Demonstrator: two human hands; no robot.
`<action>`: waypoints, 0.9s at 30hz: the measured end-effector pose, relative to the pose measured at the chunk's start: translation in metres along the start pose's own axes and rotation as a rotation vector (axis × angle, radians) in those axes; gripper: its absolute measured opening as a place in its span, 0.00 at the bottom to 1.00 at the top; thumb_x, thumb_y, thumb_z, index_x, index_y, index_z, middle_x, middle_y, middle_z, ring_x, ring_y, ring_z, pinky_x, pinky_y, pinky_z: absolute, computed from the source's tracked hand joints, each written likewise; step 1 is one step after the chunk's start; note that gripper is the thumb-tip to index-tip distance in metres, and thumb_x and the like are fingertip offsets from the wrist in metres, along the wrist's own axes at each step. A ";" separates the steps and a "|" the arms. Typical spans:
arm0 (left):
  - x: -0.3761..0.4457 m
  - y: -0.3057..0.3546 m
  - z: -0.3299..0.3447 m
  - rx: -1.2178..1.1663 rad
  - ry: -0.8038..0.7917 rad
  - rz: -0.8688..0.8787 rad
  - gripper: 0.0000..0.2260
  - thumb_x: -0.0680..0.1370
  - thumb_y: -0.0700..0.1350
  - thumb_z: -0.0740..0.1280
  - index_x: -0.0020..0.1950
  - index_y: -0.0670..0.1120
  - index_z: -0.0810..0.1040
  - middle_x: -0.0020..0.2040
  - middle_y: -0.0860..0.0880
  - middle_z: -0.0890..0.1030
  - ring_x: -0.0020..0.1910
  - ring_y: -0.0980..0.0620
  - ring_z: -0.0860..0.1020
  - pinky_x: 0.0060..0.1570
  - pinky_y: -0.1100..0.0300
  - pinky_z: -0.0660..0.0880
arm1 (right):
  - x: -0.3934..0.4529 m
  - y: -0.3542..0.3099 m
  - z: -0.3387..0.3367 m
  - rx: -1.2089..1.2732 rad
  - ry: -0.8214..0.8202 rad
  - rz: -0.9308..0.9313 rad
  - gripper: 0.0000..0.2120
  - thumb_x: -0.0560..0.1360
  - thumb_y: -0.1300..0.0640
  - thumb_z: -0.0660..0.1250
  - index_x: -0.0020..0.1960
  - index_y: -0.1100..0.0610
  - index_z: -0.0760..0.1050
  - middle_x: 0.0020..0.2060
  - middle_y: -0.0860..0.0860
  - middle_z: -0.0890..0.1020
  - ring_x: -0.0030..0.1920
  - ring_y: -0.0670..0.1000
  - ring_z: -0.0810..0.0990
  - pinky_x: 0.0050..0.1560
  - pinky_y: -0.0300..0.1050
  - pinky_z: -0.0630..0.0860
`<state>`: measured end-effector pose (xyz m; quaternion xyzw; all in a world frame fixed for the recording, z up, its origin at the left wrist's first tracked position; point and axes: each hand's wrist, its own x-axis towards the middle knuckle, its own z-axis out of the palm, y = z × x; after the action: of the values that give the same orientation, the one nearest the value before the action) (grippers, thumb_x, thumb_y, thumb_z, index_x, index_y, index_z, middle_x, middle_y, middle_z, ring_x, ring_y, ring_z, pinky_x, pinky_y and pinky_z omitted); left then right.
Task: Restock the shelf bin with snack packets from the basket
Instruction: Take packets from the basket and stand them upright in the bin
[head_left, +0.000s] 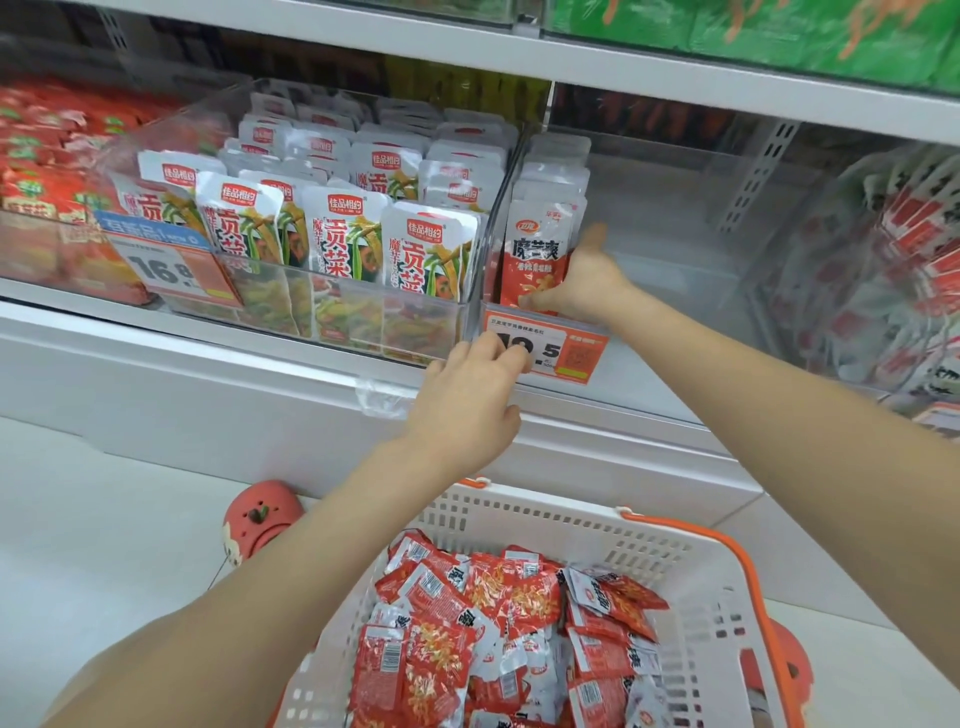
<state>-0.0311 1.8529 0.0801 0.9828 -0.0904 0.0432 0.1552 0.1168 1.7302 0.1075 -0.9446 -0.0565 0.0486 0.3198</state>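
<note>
The right hand (582, 283) clamps its fingers on the front packet (535, 260) of a row standing at the bin's (675, 218) left wall. The left hand (472, 395), fingers curled, touches the price tag (576, 353) on the bin's front edge. More packets fill the basket (524, 514) below.

red snack packets (535, 249): upright row, bin (675, 218) left | more heaped in basket (519, 512)
</note>
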 end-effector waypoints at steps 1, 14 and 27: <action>0.000 0.000 0.000 0.000 -0.001 0.000 0.20 0.76 0.44 0.64 0.68 0.50 0.67 0.62 0.48 0.69 0.61 0.45 0.68 0.58 0.49 0.68 | -0.001 0.000 -0.001 -0.008 0.001 0.008 0.50 0.68 0.54 0.78 0.73 0.63 0.45 0.58 0.55 0.76 0.59 0.55 0.76 0.48 0.43 0.70; -0.006 0.006 0.005 0.005 -0.017 0.025 0.18 0.77 0.43 0.63 0.67 0.50 0.68 0.64 0.49 0.68 0.63 0.46 0.67 0.60 0.51 0.66 | 0.010 -0.007 0.005 -0.010 0.119 0.046 0.50 0.66 0.53 0.79 0.72 0.62 0.46 0.48 0.53 0.75 0.48 0.54 0.79 0.44 0.48 0.77; -0.001 0.012 0.011 0.031 -0.010 0.054 0.19 0.76 0.41 0.63 0.67 0.49 0.68 0.63 0.49 0.69 0.62 0.46 0.67 0.60 0.50 0.65 | 0.011 -0.009 0.009 -0.039 0.077 0.004 0.38 0.69 0.56 0.75 0.68 0.61 0.55 0.52 0.55 0.77 0.55 0.57 0.79 0.45 0.46 0.75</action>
<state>-0.0340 1.8382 0.0735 0.9825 -0.1172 0.0440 0.1381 0.1257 1.7437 0.1055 -0.9520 -0.0434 0.0118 0.3029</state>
